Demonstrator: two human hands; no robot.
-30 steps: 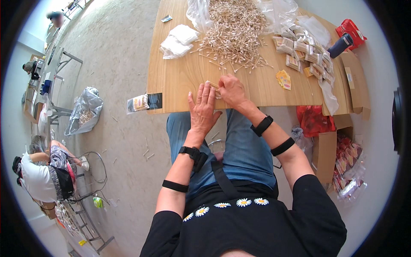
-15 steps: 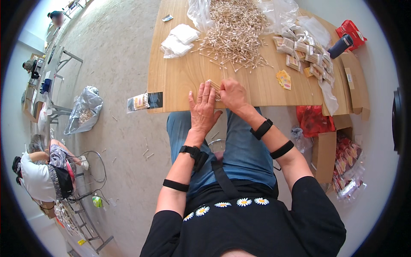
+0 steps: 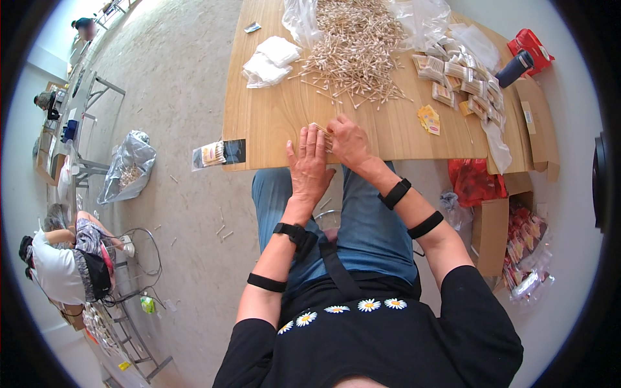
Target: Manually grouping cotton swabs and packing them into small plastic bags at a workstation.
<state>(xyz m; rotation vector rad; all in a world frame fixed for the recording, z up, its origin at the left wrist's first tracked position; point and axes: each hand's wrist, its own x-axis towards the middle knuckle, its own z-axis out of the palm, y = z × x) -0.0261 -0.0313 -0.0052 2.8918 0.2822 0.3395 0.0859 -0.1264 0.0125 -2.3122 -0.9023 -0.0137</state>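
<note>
Across the table (image 3: 272, 110) I've got a swab heap (image 3: 356, 52) on its far half, probably for easy reach. Left of the table: grey bag (image 3: 140, 152), loose swabs (image 3: 131, 174) inside. At the table's near edge, left hand (image 3: 309, 171) lies flat, fingers straight; right hand (image 3: 349, 143) curled, can't tell if pinching. Table's left corner: clear pack of swabs (image 3: 212, 154). Between hands: swab row (image 3: 328, 132), likely braced parallel.

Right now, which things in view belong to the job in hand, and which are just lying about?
Likely job things: swabs at your left hand and right hand; swab pile; filled swab packs; yellow cards.

Likely just lying about: blue bottle; red packet beside it; stray floor swabs.
</note>
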